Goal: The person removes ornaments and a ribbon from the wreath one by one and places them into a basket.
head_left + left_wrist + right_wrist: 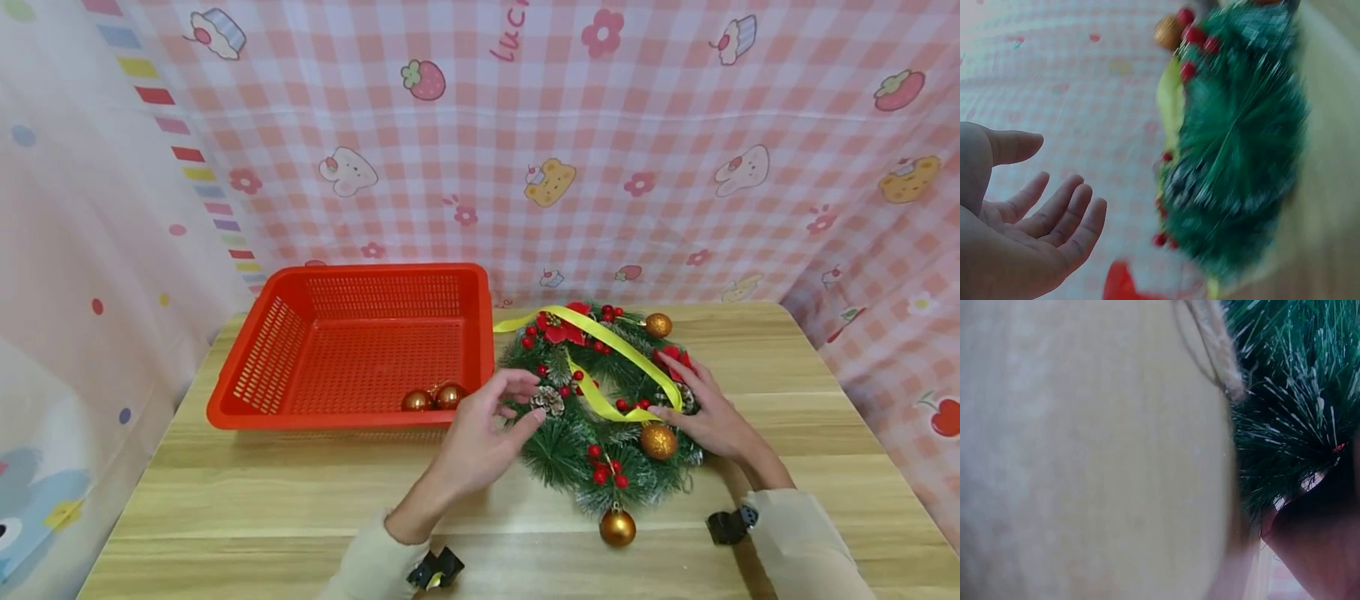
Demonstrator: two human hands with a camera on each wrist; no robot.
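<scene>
A green pine wreath (555, 454) lies on the table, trimmed with red berries, red flowers, pinecones and golden ball ornaments (617, 528). A yellow ribbon (622, 346) loops loosely over its top and middle. At the wreath's left side hovers my left hand (476, 442), fingers loosely bent and thumb apart, near a pinecone (547, 401). The left wrist view shows that hand (1029, 237) holding nothing. My right hand (712, 412) rests on the wreath's right side, fingers spread by a red flower (672, 363) and thumb at the ribbon. Its fingers are mostly hidden in the right wrist view.
A red plastic basket (352, 422) stands to the left, with two shiny copper-coloured balls (417, 401) in its near right corner. A twine loop (1219, 347) sticks out from the wreath. Behind the wooden table (300, 508) hangs a pink checked curtain (480, 150).
</scene>
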